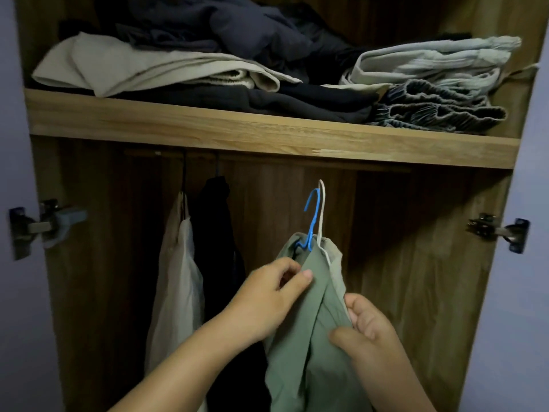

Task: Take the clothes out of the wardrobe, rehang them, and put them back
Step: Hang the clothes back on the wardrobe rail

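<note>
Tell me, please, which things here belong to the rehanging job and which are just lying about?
In the job: green garment, blue hanger, white hanger, left hand, right hand.
Lying about: folded clothes on the shelf, door hinges.

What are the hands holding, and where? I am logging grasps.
Both hold the green garment: left hand pinches its upper edge near the blue hanger; right hand grips the fabric lower down.
</note>
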